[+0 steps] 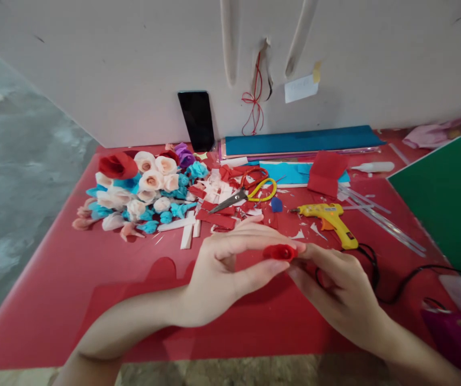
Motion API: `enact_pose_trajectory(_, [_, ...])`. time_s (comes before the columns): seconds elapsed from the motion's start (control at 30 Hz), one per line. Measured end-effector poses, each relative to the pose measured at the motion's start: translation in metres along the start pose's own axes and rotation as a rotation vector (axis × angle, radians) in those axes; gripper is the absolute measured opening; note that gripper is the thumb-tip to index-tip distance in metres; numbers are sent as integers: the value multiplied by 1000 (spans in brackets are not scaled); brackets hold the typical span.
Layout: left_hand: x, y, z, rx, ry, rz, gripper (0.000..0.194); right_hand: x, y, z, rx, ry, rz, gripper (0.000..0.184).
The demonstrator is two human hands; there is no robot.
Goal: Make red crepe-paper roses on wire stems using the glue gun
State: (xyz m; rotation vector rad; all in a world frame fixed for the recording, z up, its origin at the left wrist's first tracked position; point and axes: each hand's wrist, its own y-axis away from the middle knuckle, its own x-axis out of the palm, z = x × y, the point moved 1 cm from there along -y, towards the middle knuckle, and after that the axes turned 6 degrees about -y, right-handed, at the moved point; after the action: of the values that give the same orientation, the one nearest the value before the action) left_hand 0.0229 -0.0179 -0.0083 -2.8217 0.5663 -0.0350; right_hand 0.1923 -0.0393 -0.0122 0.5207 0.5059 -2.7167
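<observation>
I have both hands just right of and below the centre of the frame, working on one red crepe-paper roll (280,252) whose open end faces my camera. The left hand (218,271) pinches it, thumb below and fingers stretched along behind; the right hand (341,281) closes thumb and forefinger on its right end, the other fingers folded in. Some fingertips are hidden from me, so I cannot tell exactly how they press.

Beyond the hands, mid-frame, I see scissors (236,197) with one red and one yellow handle, lying slightly open on paper scraps (214,187). Right of them, a yellow glue gun (319,210) lies on its side, nozzle to the left, near clear glue sticks (391,228). A folded red paper sheet (327,174) sits just above the gun, partly over bright blue paper (282,172).

Left of centre I get a heap of paper flowers (149,181) in white, blue, red, purple and peach. Behind it, a dark-screened phone (197,120) leans on the white panel (133,64). A green board (443,198) fills the right edge, on the red tabletop (49,300)
</observation>
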Motion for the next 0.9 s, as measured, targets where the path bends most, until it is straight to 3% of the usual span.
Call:
enact_pose_trajectory(0.47, [-2,-5,1,89,-65,-8,22,2,-3,1,-72,-39,51,16])
enact_pose_trajectory(0.9, [1,-3,3,102,-31,29,22,4,1,0,14,-71,-20,24])
